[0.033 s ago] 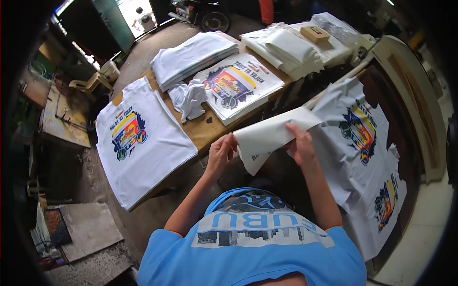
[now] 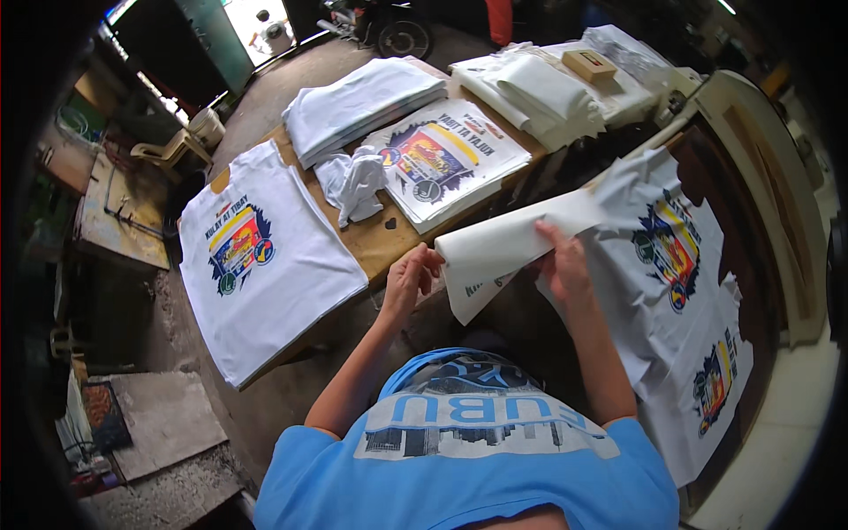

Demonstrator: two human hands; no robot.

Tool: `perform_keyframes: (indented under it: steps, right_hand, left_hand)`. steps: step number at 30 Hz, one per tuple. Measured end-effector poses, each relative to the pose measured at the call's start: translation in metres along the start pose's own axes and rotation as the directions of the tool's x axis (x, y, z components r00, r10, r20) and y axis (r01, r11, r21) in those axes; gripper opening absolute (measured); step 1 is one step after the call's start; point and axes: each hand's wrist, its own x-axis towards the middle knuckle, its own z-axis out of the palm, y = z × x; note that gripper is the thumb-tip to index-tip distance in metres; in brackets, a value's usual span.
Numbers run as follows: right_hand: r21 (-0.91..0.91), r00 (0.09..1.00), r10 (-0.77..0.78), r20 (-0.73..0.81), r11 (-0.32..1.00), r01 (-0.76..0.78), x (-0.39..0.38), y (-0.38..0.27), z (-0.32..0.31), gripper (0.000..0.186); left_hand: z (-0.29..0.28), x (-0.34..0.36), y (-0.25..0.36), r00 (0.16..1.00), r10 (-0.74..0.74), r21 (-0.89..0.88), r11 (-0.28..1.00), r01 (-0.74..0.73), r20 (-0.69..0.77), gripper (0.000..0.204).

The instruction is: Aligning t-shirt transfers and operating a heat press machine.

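Observation:
A white printed paper sheet [image 2: 503, 238] is held in front of me, curled over, with dark print showing on its folded-under face. My right hand [image 2: 565, 269] grips it toward its right part, thumb on top. At the sheet's left edge, my left hand [image 2: 413, 278] has its fingers bent together, pinching the corner. White fabric with two colourful prints [image 2: 667, 243] drapes over a dark board on my right, just past the sheet. Left of my hands lies a stack of white printed shirts [image 2: 291, 300]. Beyond the left hand is a stack of printed sheets [image 2: 455, 155].
A wooden table [image 2: 380, 238] carries the stacks, a crumpled white cloth [image 2: 352, 184] and folded white fabric [image 2: 358, 102]. Farther right are white sheets [image 2: 548, 93] and a small box [image 2: 589, 64]. A plastic chair [image 2: 172, 152], bucket [image 2: 206, 128] and motorcycle [image 2: 389, 35] stand beyond.
The right hand has shifted slightly to the right along the sheet. A little more of the print on its folded-under face shows. The left hand has barely moved.

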Motion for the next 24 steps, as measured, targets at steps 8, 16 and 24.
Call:
perform_keyframes:
  steps: [8,16,24]
  right_hand:
    - [0.166,0.999,0.01,0.035,0.986,-0.015,0.168,-0.072,-0.006,0.014]
    - [0.084,0.893,-0.421,-0.159,0.895,0.437,0.389,-0.186,-0.038,0.027]
    - [0.217,0.823,-0.484,-0.297,0.805,0.552,0.527,-0.193,-0.054,0.033]
  left_hand:
    - [-0.124,0.086,-0.058,0.932,-0.066,0.524,0.812,0.257,-0.355,0.025]
    - [-0.207,0.193,-0.1,0.703,-0.112,0.657,0.278,0.701,-0.703,0.076]
    - [-0.202,0.226,-0.131,0.361,-0.257,0.347,0.1,0.933,-0.897,0.103]
